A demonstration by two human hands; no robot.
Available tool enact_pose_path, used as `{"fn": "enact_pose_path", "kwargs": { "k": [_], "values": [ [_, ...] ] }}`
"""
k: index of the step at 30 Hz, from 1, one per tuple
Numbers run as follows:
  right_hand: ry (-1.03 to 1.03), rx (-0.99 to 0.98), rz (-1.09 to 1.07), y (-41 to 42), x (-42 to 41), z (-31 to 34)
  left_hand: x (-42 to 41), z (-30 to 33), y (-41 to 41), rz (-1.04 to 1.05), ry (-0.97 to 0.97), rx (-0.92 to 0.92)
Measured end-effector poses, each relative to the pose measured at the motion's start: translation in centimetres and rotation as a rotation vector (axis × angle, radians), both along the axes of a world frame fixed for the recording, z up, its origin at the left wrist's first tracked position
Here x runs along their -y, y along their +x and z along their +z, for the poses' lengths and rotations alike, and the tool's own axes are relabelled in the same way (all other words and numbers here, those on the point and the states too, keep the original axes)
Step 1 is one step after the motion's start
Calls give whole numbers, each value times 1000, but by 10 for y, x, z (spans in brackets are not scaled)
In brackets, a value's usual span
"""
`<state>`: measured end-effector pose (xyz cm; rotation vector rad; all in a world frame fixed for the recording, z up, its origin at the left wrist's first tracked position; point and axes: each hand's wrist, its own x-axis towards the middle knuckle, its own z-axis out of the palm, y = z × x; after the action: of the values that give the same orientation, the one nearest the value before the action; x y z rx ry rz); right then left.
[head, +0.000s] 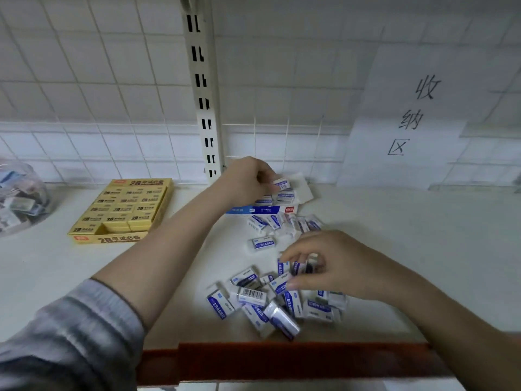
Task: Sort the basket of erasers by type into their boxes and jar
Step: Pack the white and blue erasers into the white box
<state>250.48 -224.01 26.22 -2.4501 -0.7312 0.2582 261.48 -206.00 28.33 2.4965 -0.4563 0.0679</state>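
— 2 hands are over the shelf (394,227). What does each do?

— The left hand (248,180) reaches to the back, its fingers curled round a white and blue eraser (282,184) held over the blue and white box (265,209), which already has a few erasers in it. The right hand (332,263) is nearer, fingers bent, pinching several erasers (296,268) just above the loose pile (270,300).

— Where do the other sorts sit?

— At the left, well apart from the pile, a yellow box (121,211) holds rows of yellow 2B erasers. Further left, at the frame's edge, a clear jar (19,198) holds mixed erasers, too blurred to tell apart.

— And between box and pile?

— Several more white and blue erasers (282,222) lie scattered, and 1 lone eraser (262,244) lies apart. A paper sign (408,119) with handwriting hangs on the tiled wall.
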Motion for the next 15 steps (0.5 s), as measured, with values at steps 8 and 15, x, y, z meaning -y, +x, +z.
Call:
{"fn": "enact_pose_path", "kwargs": {
  "k": [8,15],
  "values": [
    [39,103,1,-10,-5,-14,18,-16,15,-12,-10,-33],
    [330,76,-351,-24,18,-12,16,-20,16,-81,162,21]
  ]
}}
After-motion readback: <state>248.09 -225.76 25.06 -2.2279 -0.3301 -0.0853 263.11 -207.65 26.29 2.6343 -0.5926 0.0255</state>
